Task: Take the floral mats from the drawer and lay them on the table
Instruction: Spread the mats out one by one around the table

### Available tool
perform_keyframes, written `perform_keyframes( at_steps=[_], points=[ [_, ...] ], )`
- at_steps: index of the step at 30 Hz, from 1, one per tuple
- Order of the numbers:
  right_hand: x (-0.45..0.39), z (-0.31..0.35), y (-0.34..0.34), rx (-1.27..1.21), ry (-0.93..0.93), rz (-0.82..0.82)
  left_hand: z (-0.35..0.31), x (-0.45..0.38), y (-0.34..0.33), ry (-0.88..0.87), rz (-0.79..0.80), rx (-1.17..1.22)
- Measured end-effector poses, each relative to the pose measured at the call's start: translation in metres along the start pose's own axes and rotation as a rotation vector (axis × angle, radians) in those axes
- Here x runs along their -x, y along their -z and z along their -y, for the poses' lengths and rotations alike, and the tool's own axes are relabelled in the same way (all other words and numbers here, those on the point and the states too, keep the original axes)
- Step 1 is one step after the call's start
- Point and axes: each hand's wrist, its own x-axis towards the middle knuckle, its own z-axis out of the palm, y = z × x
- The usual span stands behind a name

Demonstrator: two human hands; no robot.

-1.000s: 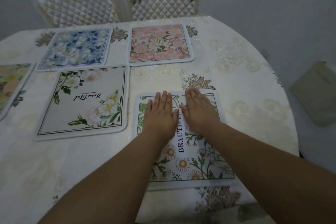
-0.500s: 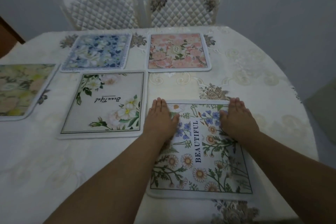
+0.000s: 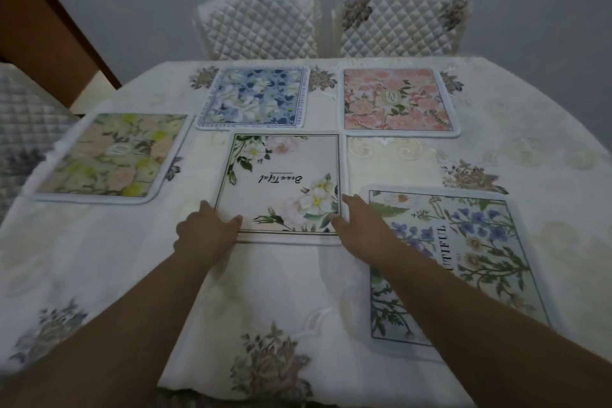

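Observation:
Several floral mats lie flat on the cloth-covered table. A white mat with script lettering is in the middle. My left hand pinches its near left corner, thumb on top. At its near right corner my right hand holds the edge the same way. To the right lies a daisy mat with printed capitals, partly under my right forearm. A blue mat and a pink mat sit at the back, and a yellow-green mat is at the left.
Two quilted chairs stand behind the table's far edge, and another quilted chair is at the left. A brown wooden piece rises at the far left. The table edge curves away on the right.
Both hands left the daisy mat, where they were spreading apart, and moved left onto the near corners of the white mat. My view shifted left too.

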Motion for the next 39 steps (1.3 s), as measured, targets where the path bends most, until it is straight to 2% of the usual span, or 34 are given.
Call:
perform_keyframes(
  at_steps=[3, 6, 10, 13, 17, 23, 26, 30, 35, 39],
  points=[
    [0.001, 0.015, -0.019, -0.032, -0.049, -0.069, 0.004, -0.002, 0.005, -0.028, -0.068, 0.183],
    [0.004, 0.025, -0.023, -0.163, -0.108, -0.15, 0.009, -0.002, 0.015, -0.095, 0.019, 0.513],
    [0.025, 0.033, -0.021, -0.253, -0.162, -0.147, 0.017, 0.026, 0.044, -0.223, 0.088, 0.704],
    [0.056, 0.044, -0.015, -0.147, -0.099, -0.17, 0.032, 0.062, 0.067, -0.305, 0.059, 0.697],
    [0.109, 0.062, -0.014, -0.081, -0.015, -0.18, 0.066, 0.108, 0.088, -0.33, 0.042, 0.723],
    [0.184, 0.072, -0.045, -0.027, 0.086, -0.19, 0.127, 0.156, 0.099, -0.368, -0.009, 0.617],
    [0.203, 0.075, -0.065, -0.051, 0.104, -0.203, 0.154, 0.155, 0.102, -0.412, -0.015, 0.523],
    [0.204, 0.08, -0.095, -0.075, 0.088, -0.22, 0.183, 0.136, 0.098, -0.475, -0.032, 0.279],
    [0.19, 0.079, -0.14, -0.027, 0.005, -0.226, 0.218, 0.104, 0.073, -0.501, 0.079, 0.287],
    [0.179, 0.076, -0.164, -0.02, -0.079, -0.247, 0.233, 0.072, 0.051, -0.571, 0.114, 0.196]
  ],
)
